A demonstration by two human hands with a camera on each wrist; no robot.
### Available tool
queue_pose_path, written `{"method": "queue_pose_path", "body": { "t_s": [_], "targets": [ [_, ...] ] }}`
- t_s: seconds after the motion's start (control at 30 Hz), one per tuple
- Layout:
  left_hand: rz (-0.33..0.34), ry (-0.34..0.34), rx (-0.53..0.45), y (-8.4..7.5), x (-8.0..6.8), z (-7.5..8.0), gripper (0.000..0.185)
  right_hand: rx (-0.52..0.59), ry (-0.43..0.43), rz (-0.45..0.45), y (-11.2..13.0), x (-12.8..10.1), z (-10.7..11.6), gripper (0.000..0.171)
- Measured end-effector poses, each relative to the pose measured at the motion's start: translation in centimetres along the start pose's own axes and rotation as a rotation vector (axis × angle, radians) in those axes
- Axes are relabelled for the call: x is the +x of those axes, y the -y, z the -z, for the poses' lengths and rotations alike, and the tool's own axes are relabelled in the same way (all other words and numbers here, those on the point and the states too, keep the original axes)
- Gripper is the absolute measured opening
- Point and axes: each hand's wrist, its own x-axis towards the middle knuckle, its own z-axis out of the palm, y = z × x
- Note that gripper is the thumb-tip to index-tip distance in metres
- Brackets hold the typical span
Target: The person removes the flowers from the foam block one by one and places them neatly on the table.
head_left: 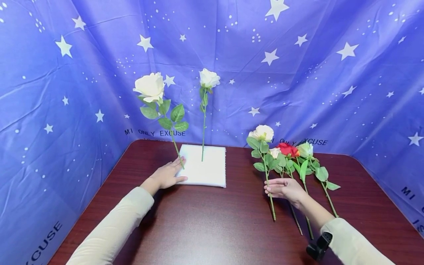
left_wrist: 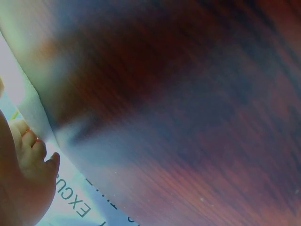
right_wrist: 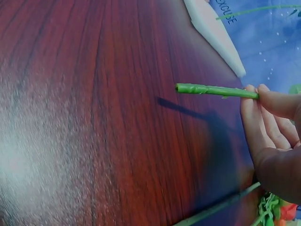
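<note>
Left hand [head_left: 169,173]: flat, fingers straight, pressing the white foam block [head_left: 207,165].
Right hand [head_left: 285,188]: pinches a rose stem [right_wrist: 216,90], lifted.
Stem axis: bloom away, cut end toward the person.

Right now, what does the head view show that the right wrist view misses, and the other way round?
Only the head view shows the left hand resting at the white foam block, two white roses standing in it, and the rose bunch on the table. Only the right wrist view shows the lifted stem's cut end casting a shadow. Both show the right hand pinching that stem.
</note>
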Motion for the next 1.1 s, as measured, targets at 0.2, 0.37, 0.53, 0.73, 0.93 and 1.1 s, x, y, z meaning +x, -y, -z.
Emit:
{"method": "queue_pose_path", "body": {
  "t_s": [0.2, 0.37, 0.53, 0.73, 0.93, 1.1],
  "targets": [
    [0.004, 0.008, 0.0, 0.0, -0.07, -0.15, 0.076, -0.04, -0.01, -0.037, -0.34, 0.17, 0.66, 0.041],
    [0.004, 0.011, -0.009, -0.01, -0.07, -0.32, 0.076, -0.093, -0.032, -0.068, -0.54, 0.39, 0.63, 0.045],
    [0.004, 0.01, -0.009, 0.06, 0.07, -0.31, 0.077, -0.119, -0.054, -0.103, -0.49, 0.48, 0.62, 0.046],
    [0.003, 0.002, -0.005, 0.18, 0.26, -0.22, 0.078, -0.146, -0.123, -0.163, -0.29, 0.43, 0.55, 0.046],
    [-0.002, -0.003, -0.012, 0.11, 0.18, -0.14, 0.078, -0.157, -0.148, -0.19, -0.45, 0.38, 0.6, 0.047],
    [0.001, -0.009, -0.017, 0.02, 0.04, -0.03, 0.077, -0.155, -0.158, -0.196, -0.55, 0.41, 0.59, 0.048]
  ]
}}
